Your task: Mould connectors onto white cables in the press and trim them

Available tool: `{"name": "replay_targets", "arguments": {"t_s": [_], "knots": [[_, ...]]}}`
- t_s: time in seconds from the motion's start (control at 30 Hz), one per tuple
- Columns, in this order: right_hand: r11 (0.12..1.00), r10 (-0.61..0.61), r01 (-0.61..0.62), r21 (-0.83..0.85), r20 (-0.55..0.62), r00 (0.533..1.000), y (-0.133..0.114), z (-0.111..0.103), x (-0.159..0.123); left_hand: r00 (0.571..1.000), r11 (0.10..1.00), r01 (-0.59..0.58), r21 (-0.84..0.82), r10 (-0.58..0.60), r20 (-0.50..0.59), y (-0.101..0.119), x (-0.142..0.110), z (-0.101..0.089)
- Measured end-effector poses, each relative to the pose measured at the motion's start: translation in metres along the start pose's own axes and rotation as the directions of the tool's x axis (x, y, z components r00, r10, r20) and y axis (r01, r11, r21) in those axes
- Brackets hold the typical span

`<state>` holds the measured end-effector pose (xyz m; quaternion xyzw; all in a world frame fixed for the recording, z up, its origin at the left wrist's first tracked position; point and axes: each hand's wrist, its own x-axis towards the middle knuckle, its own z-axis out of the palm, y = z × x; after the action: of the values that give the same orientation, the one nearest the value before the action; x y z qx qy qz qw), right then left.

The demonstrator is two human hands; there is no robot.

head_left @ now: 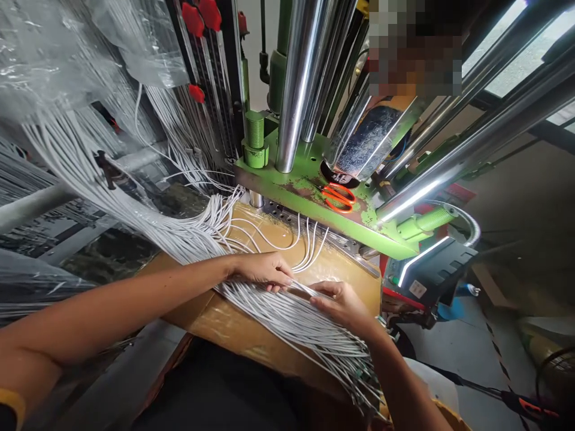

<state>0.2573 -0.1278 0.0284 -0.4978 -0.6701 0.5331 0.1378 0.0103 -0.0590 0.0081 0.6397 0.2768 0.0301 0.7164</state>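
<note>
1. While both forearms reach in from the bottom edge, the left hand [263,269] lies palm down, fingers together and slightly curled, pressing on the wires [287,314].
2. Left forearm runs long from the lower left corner, bare, with a yellow band at the frame edge.
3. Right hand [339,302] comes in from the lower right, wrist bent, thumb and fingers pinched narrow on a few wire strands near their upper end.
4. Hands sit near each other, fingertips almost meeting, with wires between and under them.
5. Wires lie fanned across the board [224,323], running diagonally from under the left hand down to the right, past the right wrist.
6. Wires look thin, white-grey, many, roughly parallel; lower ends bunch at the bottom right, with small metal tips, detail too small to tell.
7. More white wires hang as a thick bundle [90,167] from the upper left and drape onto the board just behind the left hand; a few loop loose toward the press.
8. Board is tan, glossy, taped over, sitting on the person's lap side.
9. Green press [305,185] stands just behind the board, with chrome columns rising from it.
10. Orange scissors [339,197] lie on the green base, well apart from both hands.
11. Another person stands behind the press, partly hidden by columns.
</note>
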Motion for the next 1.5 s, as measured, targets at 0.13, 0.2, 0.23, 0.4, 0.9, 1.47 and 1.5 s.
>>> {"name": "replay_targets", "arguments": {"t_s": [0.13, 0.2, 0.23, 0.4, 0.9, 1.47, 1.5], "knots": [[0.998, 0.068, -0.068, -0.017, -0.017, 0.998, -0.001, 0.006, 0.004, 0.998, 0.997, 0.055, -0.057, -0.056, -0.008, -0.002, 0.003, 0.002], [0.994, 0.057, -0.061, -0.089, -0.057, 0.997, -0.004, 0.008, 0.001, 0.998, 0.998, 0.06, 0.024, -0.06, -0.004, 0.001, 0.003, 0.005], [0.985, 0.006, -0.024, -0.17, -0.102, 0.995, -0.007, 0.01, -0.001, 0.999, 0.992, 0.032, 0.122, -0.029, -0.03, 0.003, 0.002, 0.008], [0.703, -0.449, 0.115, -0.702, -0.312, 0.837, -0.022, 0.025, -0.011, 0.831, 0.635, -0.208, 0.744, 0.516, -0.208, 0.011, -0.012, 0.028], [0.405, -0.485, 0.162, -0.9, -0.062, 0.872, 0.009, 0.046, -0.062, 0.825, 0.386, -0.122, 0.914, 0.552, -0.122, 0.0, -0.072, 0.056], [0.582, -0.219, 0.152, -0.799, 0.026, 0.975, -0.007, 0.038, -0.082, 0.994, 0.998, -0.055, 0.005, 0.055, -0.096, -0.018, -0.025, 0.116], [0.616, -0.214, 0.159, -0.771, 0.031, 0.976, -0.008, 0.037, -0.082, 0.99, 0.997, -0.064, 0.041, 0.069, -0.12, -0.018, -0.026, 0.116]]}}
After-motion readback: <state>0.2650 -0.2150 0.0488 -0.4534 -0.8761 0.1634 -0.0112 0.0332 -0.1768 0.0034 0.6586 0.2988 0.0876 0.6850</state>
